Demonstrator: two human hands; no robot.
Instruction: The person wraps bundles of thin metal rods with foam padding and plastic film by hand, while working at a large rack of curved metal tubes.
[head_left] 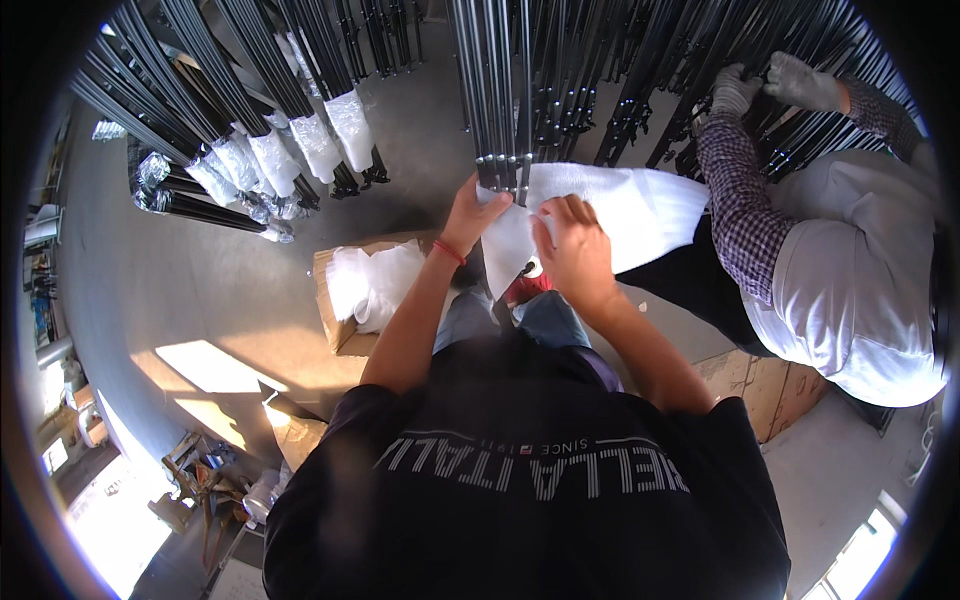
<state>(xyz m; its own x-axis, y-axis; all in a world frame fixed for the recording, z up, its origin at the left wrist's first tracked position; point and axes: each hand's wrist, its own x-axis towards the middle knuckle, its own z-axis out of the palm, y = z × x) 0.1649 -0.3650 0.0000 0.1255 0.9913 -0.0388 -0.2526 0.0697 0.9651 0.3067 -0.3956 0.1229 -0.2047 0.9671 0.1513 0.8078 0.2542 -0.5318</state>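
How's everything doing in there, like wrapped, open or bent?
White foam sheet, partly wrapped, flap spread right
Black rods, bundled
Left hand, holding sheet and rods
Right hand, fingers bent, against sheet
Cardboard box, open, white material inside
Left-side rod bundles, several ends wrapped
Co-worker's hands, gloved

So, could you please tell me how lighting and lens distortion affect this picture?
In the head view, sunlight leaves bright patches on the floor at left, with blown-out glare at the lower-left rim; in the head view, small glints dot the black rods; the head view's fisheye bends edges near its dark border; also in the head view, the white sheet looks bright.
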